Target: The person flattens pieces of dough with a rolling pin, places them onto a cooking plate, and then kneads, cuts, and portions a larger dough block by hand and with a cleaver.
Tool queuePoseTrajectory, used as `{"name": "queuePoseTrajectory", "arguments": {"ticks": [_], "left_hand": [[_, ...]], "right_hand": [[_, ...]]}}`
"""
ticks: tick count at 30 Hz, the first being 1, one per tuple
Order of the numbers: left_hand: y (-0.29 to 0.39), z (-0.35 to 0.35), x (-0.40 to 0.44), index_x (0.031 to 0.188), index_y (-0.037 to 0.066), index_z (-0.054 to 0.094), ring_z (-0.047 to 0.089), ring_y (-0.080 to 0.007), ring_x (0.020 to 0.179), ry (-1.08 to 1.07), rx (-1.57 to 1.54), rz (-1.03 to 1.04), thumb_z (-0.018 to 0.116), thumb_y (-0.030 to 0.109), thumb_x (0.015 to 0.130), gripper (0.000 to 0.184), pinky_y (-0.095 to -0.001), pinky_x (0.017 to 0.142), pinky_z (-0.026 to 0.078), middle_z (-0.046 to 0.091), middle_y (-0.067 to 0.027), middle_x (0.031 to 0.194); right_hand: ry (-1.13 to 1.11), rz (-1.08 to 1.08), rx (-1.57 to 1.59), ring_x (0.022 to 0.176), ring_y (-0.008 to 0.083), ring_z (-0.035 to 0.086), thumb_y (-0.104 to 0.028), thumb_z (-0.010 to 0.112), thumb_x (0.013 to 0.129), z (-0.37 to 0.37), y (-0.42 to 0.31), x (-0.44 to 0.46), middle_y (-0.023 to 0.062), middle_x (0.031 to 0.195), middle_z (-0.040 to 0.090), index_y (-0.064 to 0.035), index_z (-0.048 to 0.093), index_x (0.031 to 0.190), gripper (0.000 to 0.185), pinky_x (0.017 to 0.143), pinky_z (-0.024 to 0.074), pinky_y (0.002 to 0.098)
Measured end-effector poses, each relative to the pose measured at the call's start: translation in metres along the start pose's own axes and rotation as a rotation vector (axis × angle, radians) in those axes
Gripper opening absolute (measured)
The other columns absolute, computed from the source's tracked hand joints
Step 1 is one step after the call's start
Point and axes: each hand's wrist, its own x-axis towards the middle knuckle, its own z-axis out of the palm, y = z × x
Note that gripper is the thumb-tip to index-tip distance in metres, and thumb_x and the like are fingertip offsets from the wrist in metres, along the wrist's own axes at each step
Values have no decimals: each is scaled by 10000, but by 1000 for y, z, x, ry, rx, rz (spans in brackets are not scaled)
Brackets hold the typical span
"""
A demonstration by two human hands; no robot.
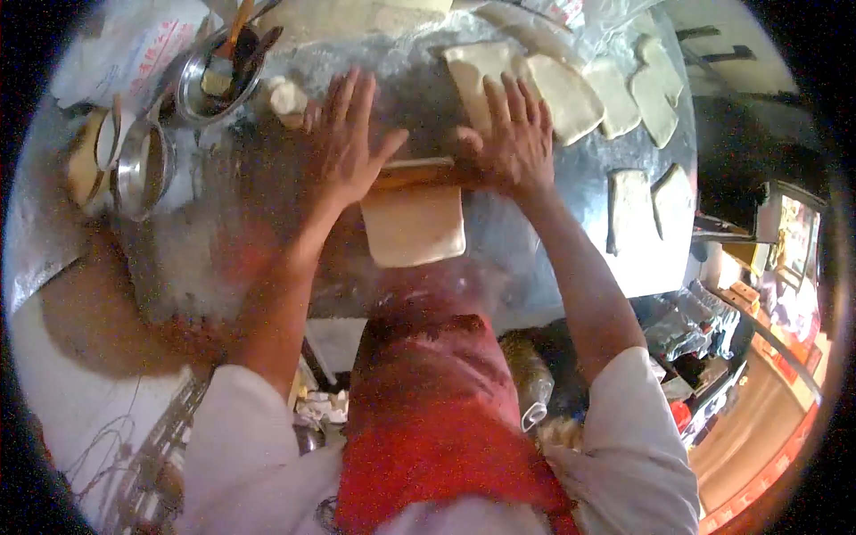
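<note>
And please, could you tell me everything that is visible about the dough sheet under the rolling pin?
The dough sheet is pale cream, thin and roughly rectangular, with rounded near corners. Its surface looks smooth and soft. It lies flat on the grey worktop. The brown rolling pin crosses its far end, and a narrow pale strip shows beyond. I see no contact with the left hand or right hand.

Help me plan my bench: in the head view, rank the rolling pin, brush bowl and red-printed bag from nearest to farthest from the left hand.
From the left hand:
1. Rolling pin: at its right.
2. Brush bowl: to its left.
3. Red-printed bag: farther left, past the bowl.
</note>
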Motion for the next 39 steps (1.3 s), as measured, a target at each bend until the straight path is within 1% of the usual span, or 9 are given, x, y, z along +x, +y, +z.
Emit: {"name": "queuePoseTrajectory", "arguments": {"ticks": [6,10,13,16,19,23,28,36,39], "left_hand": [[53,-1,-167,1519,-49,379,268,-429,1513,-87,52,104,440,825,869,1091,-640,1198,187,319,-230,1621],[55,-39,-144,1540,-1,373,276,-437,1510,-260,-59,63,607,536,959,825,-607,1207,205,324,-233,1618],[17,1,-81,1559,-24,322,435,-407,1406,73,-317,-140,636,165,963,700,-415,1143,374,459,-253,1509],[5,8,-48,1422,-2,500,563,-387,1188,-119,-694,-415,659,145,936,532,-457,1028,439,591,-216,1299],[5,-2,-36,976,43,531,603,-241,939,-138,-194,-144,696,71,888,189,-407,798,484,596,-93,988],[36,-28,-29,992,50,575,602,-261,949,-286,-535,-279,652,96,906,124,-373,817,474,608,-125,1030],[75,-81,-64,1037,112,593,575,-114,957,-11,-1496,-731,657,103,948,110,-277,757,459,588,8,1044],[7,-33,-184,1187,112,572,620,-187,1079,-53,-1192,-904,681,255,981,273,-368,872,556,621,-53,1144],[-8,-29,-196,1360,49,528,570,-253,1271,52,-863,-622,567,238,1046,368,-395,1054,457,610,-145,1333]], "right_hand": [[-375,51,32,1383,308,467,-346,564,930,-53,-61,-189,128,1524,475,-104,413,1545,678,1192,275,541],[-485,17,237,1298,292,520,-337,619,894,-59,-45,-183,105,1426,542,-138,503,1473,623,1101,381,507],[-410,-92,261,1272,302,533,-332,666,860,-88,-40,-176,91,1393,558,-163,546,1426,603,1053,425,480],[-330,-207,258,1280,323,529,-359,708,822,-87,-25,-196,89,1398,557,-178,564,1413,634,1053,424,485],[-347,-65,287,1284,328,523,-382,739,788,-89,-24,-214,86,1395,556,-208,616,1352,603,1054,415,512],[-321,28,302,1249,328,535,-312,791,798,-90,-35,-221,66,1375,554,-235,627,1297,530,989,444,486],[-308,66,318,1233,334,531,-330,755,833,-94,-41,-218,72,1382,546,-246,626,1307,499,991,440,484],[-300,98,231,1156,335,560,-248,714,864,-108,-57,-240,92,1373,555,-217,655,1272,413,936,451,472],[-355,136,247,1122,337,572,-236,724,854,-128,-69,-237,107,1374,555,-184,653,1278,433,898,456,466]]}}
